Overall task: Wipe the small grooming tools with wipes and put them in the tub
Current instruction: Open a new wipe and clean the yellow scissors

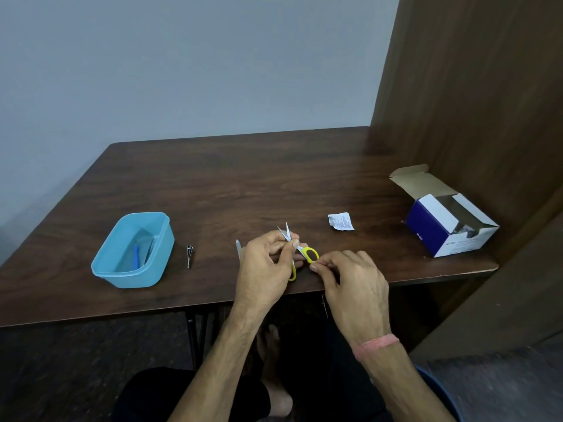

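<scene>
You hold the small yellow-handled steel scissors above the near edge of the dark wooden table, blades parted. Your left hand pinches near the pivot; your right hand pinches a yellow loop. They look light, stiff and sharp-tipped, so grip the handles, not the points. The light-blue plastic tub sits well left, with open tabletop between, save a metal nail clipper.

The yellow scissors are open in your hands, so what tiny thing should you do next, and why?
Probably rub along the open blades. The left hand pinches the scissors near the blades, the right hand holds a yellow loop, and the tub sits apart.
</scene>
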